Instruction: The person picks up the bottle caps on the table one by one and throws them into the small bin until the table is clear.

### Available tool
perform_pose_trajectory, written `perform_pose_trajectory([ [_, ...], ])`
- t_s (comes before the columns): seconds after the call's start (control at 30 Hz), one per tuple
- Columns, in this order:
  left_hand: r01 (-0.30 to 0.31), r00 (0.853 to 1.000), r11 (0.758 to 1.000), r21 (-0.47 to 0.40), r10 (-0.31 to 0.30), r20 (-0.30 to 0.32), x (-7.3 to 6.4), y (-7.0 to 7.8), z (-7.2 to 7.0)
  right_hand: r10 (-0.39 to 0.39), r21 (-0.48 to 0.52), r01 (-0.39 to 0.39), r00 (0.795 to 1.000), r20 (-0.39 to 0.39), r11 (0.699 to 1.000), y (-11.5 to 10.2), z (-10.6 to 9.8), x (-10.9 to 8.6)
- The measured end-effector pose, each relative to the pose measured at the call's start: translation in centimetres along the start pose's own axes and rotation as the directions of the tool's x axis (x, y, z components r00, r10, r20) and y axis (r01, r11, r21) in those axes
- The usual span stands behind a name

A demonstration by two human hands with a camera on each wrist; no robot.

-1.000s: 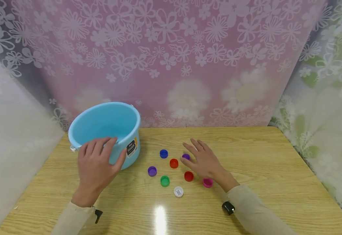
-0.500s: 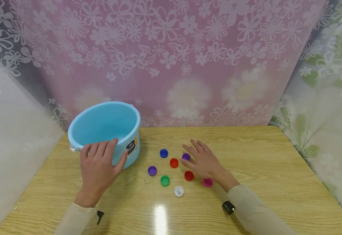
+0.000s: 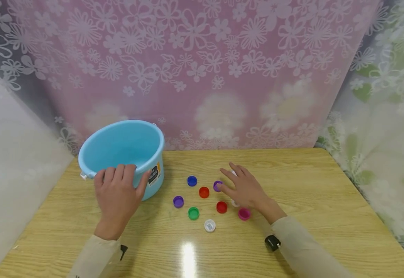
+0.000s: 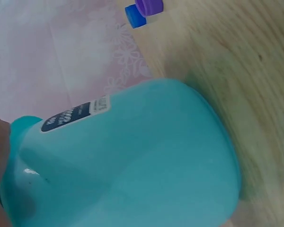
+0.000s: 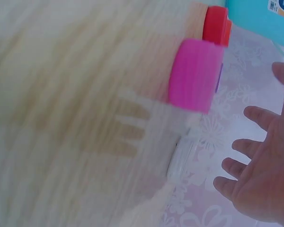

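Sleeves frame the bottom of the head view, and just above them I see the caps spread over the wooden surface [image 3: 292, 247] at centre frame: white cap [image 3: 210, 225], pink cap [image 3: 244, 213], green cap [image 3: 193, 213], red cap [image 3: 221, 207], purple cap [image 3: 178, 201]. My right hand [image 3: 245, 189] hovers over that cluster with fingers spread and relaxed, pinching nothing, its fingertips by a second purple cap [image 3: 217, 186]. Further up and left, my left hand [image 3: 118, 195] has its fingers curled over the near rim of the blue bucket [image 3: 125, 148]. I judge the job barely begun: the bucket's visible interior shows no caps, and every cap I can count lies on the surface. My right wrist view adds a clear cap [image 5: 180, 158] beneath the palm; my left wrist view shows the bucket's label [image 4: 75, 113] up close.
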State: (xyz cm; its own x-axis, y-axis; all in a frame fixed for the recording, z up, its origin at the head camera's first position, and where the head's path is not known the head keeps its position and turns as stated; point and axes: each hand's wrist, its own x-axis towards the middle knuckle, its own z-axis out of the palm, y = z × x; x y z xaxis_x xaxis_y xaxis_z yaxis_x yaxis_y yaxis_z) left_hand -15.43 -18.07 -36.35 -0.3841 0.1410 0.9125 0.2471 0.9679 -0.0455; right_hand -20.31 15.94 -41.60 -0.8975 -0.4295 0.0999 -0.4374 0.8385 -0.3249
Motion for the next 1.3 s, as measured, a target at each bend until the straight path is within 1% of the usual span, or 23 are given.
perform_pose_trajectory([
  [0.2, -0.009, 0.999, 0.999, 0.051, 0.007, 0.035, 0.6, 0.5, -0.5, 0.047, 0.034, -0.047, 0.999, -0.013, 0.998, 1.9, -0.7, 0.1],
  [0.3, -0.009, 0.999, 0.998, 0.057, 0.007, 0.035, 0.7, 0.6, -0.6, 0.076, 0.051, -0.076, 0.997, 0.002, 0.996, 2.8, -1.0, 0.2],
  [0.4, -0.006, 1.000, 0.998, 0.064, 0.004, 0.021, 0.8, 0.6, -0.5, 0.091, 0.059, -0.093, 0.995, 0.027, 0.994, 3.5, -1.4, 0.5],
  [0.5, 0.001, 1.000, 0.998, 0.067, -0.002, 0.015, 0.7, 0.5, -0.2, 0.093, 0.047, -0.096, 0.994, 0.052, 0.994, 4.0, -1.8, 0.7],
  [0.77, 0.024, 0.999, 0.998, 0.060, -0.026, 0.041, 0.6, 0.4, 0.4, 0.065, 0.033, -0.068, 0.993, 0.094, 0.997, 4.7, -2.8, 2.1],
  [0.87, 0.031, 0.998, 0.998, 0.053, -0.034, 0.049, 0.7, 0.4, 0.4, 0.050, 0.032, -0.053, 0.993, 0.104, 0.998, 4.8, -2.6, 2.8],
  [0.97, 0.032, 0.998, 0.998, 0.049, -0.034, 0.055, 0.7, 0.4, 0.4, 0.016, 0.050, -0.022, 0.994, 0.113, 0.999, 4.8, -2.0, 3.2],
  [1.03, 0.034, 0.998, 0.998, 0.045, -0.037, 0.059, 0.6, 0.4, 0.4, 0.007, 0.058, -0.014, 0.993, 0.121, 0.998, 4.7, -1.5, 3.3],
  [1.2, 0.038, 0.997, 0.999, 0.036, -0.040, 0.067, 0.4, 0.3, 0.3, 0.063, 0.062, -0.072, 0.988, 0.140, 0.995, 4.5, -0.7, 3.4],
  [1.3, 0.037, 0.997, 0.999, 0.027, -0.039, 0.071, 0.3, 0.3, 0.3, 0.081, 0.052, -0.089, 0.987, 0.141, 0.995, 4.4, -0.5, 3.4],
])
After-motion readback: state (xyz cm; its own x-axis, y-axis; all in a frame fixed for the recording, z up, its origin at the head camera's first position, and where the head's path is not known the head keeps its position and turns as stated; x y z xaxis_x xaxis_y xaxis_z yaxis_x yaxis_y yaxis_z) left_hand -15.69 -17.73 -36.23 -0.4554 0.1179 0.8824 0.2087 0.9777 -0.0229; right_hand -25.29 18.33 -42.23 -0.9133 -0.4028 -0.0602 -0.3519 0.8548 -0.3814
